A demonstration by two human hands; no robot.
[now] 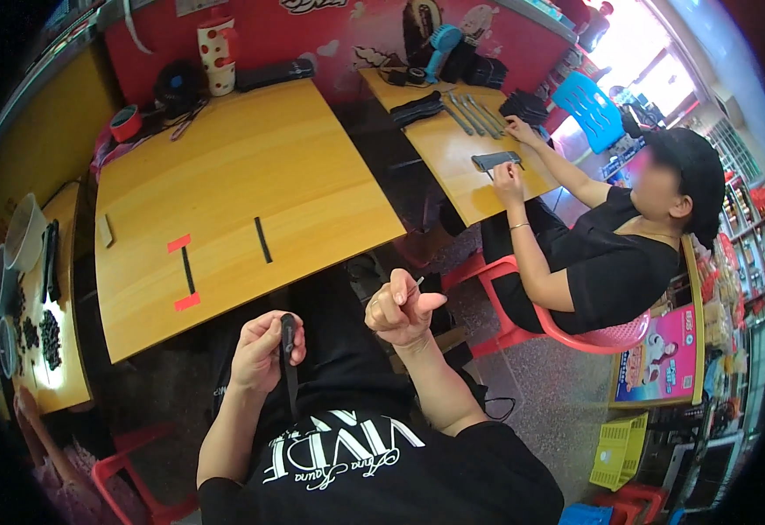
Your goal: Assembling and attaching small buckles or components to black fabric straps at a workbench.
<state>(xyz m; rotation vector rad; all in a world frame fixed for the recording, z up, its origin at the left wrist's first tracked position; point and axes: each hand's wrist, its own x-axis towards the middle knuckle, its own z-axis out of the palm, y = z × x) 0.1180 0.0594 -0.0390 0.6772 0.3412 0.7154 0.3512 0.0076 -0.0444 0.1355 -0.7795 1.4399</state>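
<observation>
My left hand (258,352) is closed around a narrow black strip (291,372), which hangs down in front of my shirt. My right hand (399,311) is raised to its right, fingers curled and thumb pointing sideways. A tiny pale tip (419,281) shows at its fingers, too small to name. Ahead on the wooden table (260,157) lies one black strip (189,269) with red tape (187,302) at both ends. Another black strip (263,240) lies loose to its right.
A co-worker (619,236) sits at the right-hand table (452,179), handling a dark flat piece (496,161) near several grey strips. A red tape roll (125,123) and a dotted flask (216,57) stand at the back. On the left, another table holds plastic tubs (25,234).
</observation>
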